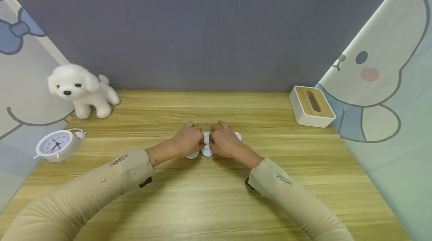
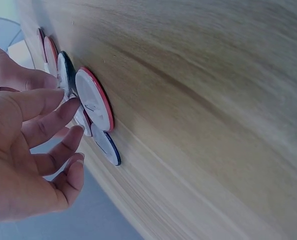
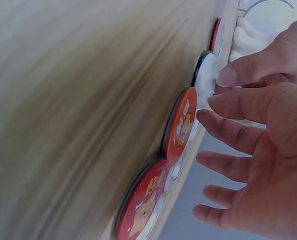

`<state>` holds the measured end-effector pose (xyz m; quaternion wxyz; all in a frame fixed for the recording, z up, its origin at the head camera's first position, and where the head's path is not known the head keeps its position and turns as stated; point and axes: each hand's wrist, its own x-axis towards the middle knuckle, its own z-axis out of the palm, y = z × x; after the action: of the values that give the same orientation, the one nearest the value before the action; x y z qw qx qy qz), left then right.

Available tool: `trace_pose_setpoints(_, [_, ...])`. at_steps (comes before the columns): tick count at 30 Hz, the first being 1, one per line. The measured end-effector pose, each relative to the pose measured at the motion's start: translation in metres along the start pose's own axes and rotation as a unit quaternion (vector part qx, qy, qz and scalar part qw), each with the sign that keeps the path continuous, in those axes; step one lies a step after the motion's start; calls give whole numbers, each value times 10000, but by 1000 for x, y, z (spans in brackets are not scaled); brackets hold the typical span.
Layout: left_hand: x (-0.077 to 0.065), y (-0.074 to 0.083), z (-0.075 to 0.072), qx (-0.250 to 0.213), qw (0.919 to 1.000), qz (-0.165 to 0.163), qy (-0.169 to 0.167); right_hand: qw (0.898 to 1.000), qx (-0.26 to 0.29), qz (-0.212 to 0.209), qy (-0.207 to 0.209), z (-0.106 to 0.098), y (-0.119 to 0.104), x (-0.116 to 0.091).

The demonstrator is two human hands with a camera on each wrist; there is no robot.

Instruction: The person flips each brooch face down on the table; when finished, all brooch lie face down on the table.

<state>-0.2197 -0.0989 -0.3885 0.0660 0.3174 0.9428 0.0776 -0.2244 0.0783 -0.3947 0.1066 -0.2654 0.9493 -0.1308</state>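
Observation:
Several round badges lie close together on the wooden table, some white side up, some printed side up. Both hands meet over a dark-rimmed white badge (image 3: 204, 75) in the middle of the group. My left hand (image 1: 189, 138) pinches at it with thumb and index finger; its other fingers are loosely bent. From the opposite side my right hand (image 1: 223, 139) pinches at its edge, the remaining fingers spread. A red-rimmed white badge (image 2: 94, 100) lies beside the left fingertips. An orange printed badge (image 3: 181, 127) and a red printed badge (image 3: 143, 205) lie near the right hand.
At the left stand a white plush dog (image 1: 82, 89) and a white alarm clock (image 1: 59, 145). A white tissue box with a wooden lid (image 1: 312, 106) is at the back right. A grey panel (image 1: 202, 31) rises behind the table (image 1: 202, 203).

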Motion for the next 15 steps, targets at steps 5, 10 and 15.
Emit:
trace_pose_setpoints(5, [0, -1, 0, -30, 10000, -6, 61, 9999, 50, -46, 105, 0, 3, -2])
trace_pose_setpoints(10, [-1, 0, -2, -95, 9999, -76, 102, 9999, 75, -74, 45, -1, 3, -6])
trace_pose_setpoints(15, [-1, 4, -1, -140, 9998, -110, 85, 9999, 38, -80, -48, 0, 1, -6])
